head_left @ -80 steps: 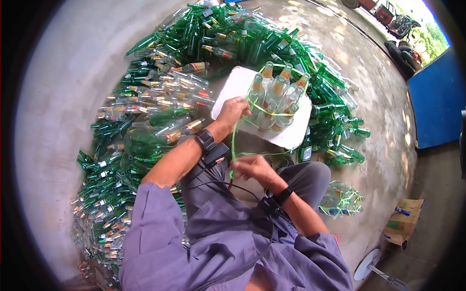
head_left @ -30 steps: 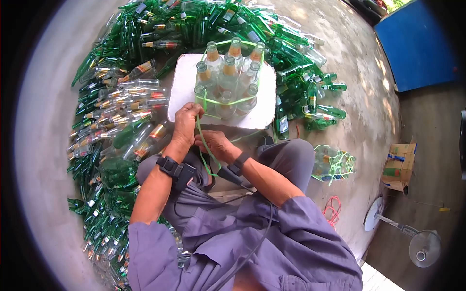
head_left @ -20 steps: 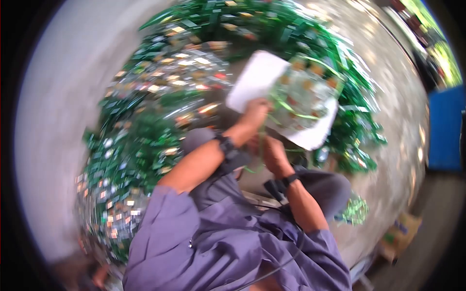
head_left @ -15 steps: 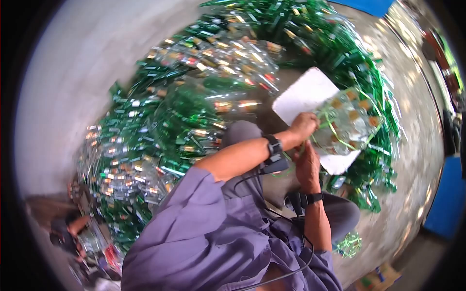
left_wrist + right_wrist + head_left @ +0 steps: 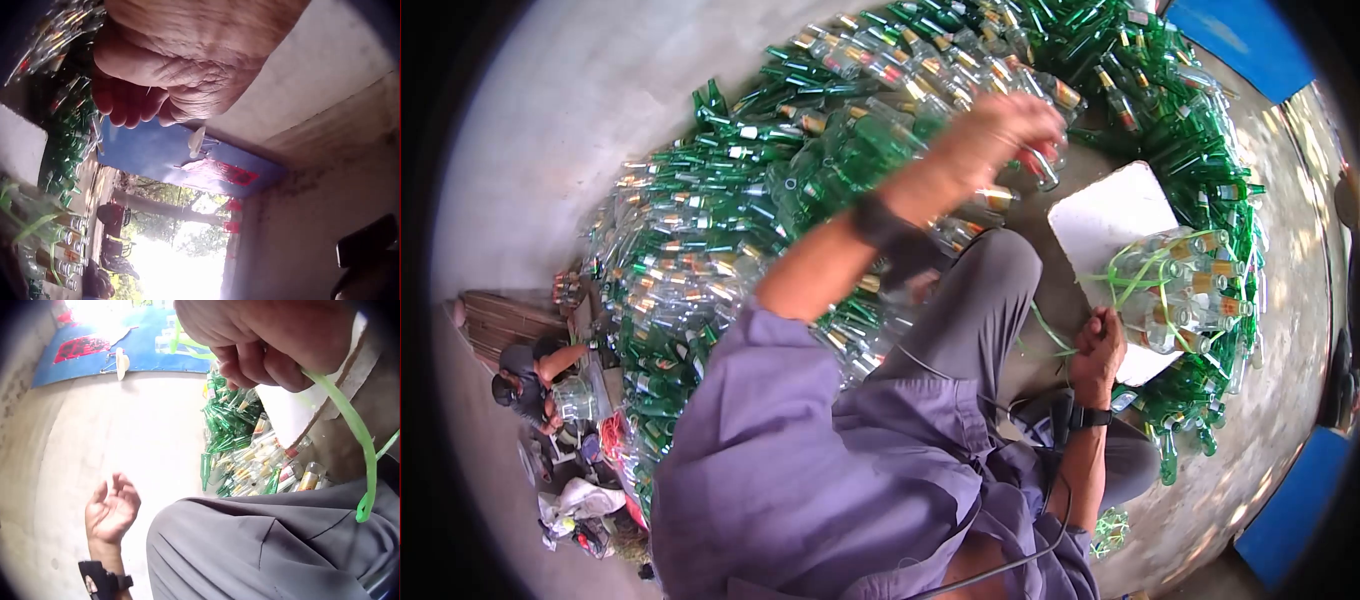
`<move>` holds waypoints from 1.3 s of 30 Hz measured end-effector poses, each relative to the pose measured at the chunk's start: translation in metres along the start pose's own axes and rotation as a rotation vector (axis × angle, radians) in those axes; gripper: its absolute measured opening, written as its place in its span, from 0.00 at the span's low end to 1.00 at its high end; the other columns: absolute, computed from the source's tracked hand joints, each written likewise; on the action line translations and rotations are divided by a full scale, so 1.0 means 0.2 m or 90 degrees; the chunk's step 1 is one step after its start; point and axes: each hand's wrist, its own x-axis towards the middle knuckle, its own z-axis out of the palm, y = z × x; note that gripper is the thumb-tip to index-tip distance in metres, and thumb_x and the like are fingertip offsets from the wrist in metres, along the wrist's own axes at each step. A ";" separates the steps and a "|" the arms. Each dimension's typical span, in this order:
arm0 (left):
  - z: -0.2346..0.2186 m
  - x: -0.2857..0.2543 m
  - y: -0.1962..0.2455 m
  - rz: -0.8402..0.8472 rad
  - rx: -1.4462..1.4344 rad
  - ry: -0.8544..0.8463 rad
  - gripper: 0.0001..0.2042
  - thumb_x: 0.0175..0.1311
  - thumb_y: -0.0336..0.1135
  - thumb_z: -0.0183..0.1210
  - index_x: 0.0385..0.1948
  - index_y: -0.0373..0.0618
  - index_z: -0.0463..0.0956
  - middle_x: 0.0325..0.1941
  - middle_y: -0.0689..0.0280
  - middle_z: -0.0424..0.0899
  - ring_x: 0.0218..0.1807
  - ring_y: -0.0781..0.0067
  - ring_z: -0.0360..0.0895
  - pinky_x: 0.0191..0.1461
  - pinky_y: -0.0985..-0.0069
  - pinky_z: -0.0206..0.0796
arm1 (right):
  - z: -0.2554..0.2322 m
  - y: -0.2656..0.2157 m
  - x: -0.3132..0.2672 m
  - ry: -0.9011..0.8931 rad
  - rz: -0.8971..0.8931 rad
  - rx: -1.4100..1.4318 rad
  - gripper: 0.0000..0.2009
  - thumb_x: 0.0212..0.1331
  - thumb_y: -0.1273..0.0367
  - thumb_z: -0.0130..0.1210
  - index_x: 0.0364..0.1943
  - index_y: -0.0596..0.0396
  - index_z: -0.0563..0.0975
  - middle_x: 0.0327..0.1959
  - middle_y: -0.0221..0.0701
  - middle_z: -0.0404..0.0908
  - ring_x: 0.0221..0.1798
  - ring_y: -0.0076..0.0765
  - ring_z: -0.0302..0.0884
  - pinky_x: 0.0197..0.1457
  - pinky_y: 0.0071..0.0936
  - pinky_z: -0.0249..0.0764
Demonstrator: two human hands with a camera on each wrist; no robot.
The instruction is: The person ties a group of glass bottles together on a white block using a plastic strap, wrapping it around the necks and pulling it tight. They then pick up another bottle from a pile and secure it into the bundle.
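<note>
My right hand (image 5: 1098, 350) pinches a light green plastic strap (image 5: 350, 412) beside a bundle of clear glass bottles (image 5: 1150, 315). More of that strap loops around the bottles, which stand together on a white board (image 5: 1100, 220). A loose end hangs below the fingers in the right wrist view. My left hand (image 5: 1000, 140) is raised away from the bundle, blurred in the head view and overlapping the piled bottles behind it. In the right wrist view this left hand (image 5: 114, 509) shows its palm, fingers loosely bent and holding nothing.
Green and clear bottles (image 5: 690, 220) lie heaped in a wide arc around the board. Another strapped bundle (image 5: 1110, 532) lies beside my knee. At far left another person (image 5: 525, 375) crouches by bottles and bags (image 5: 585, 500). A blue panel (image 5: 1295, 510) stands at right.
My left hand has let go of the strap and swung up and away from the bottles. The right hand stays on the strap. The head view has turned left, bringing another person into sight.
</note>
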 end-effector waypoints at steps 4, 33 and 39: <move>-0.58 -0.33 0.12 -0.007 0.060 0.184 0.11 0.71 0.36 0.57 0.45 0.39 0.79 0.38 0.62 0.86 0.38 0.74 0.83 0.45 0.76 0.76 | -0.01 0.02 0.03 -0.007 -0.017 -0.016 0.13 0.70 0.60 0.55 0.38 0.57 0.77 0.22 0.21 0.69 0.17 0.14 0.50 0.19 0.17 0.45; -0.72 -1.03 -1.02 -0.182 1.051 -0.184 0.05 0.55 0.31 0.58 0.26 0.40 0.79 0.28 0.50 0.83 0.35 0.44 0.82 0.40 0.52 0.73 | 0.00 0.04 0.04 -0.007 0.002 -0.004 0.12 0.67 0.61 0.56 0.34 0.56 0.80 0.23 0.22 0.73 0.19 0.16 0.61 0.20 0.16 0.53; -0.56 -0.91 -0.87 -0.166 1.032 -0.188 0.07 0.57 0.32 0.57 0.27 0.37 0.79 0.30 0.46 0.83 0.38 0.41 0.82 0.44 0.49 0.73 | 0.00 0.02 0.02 -0.019 -0.009 -0.002 0.11 0.66 0.62 0.56 0.35 0.56 0.79 0.21 0.22 0.72 0.16 0.15 0.57 0.18 0.17 0.49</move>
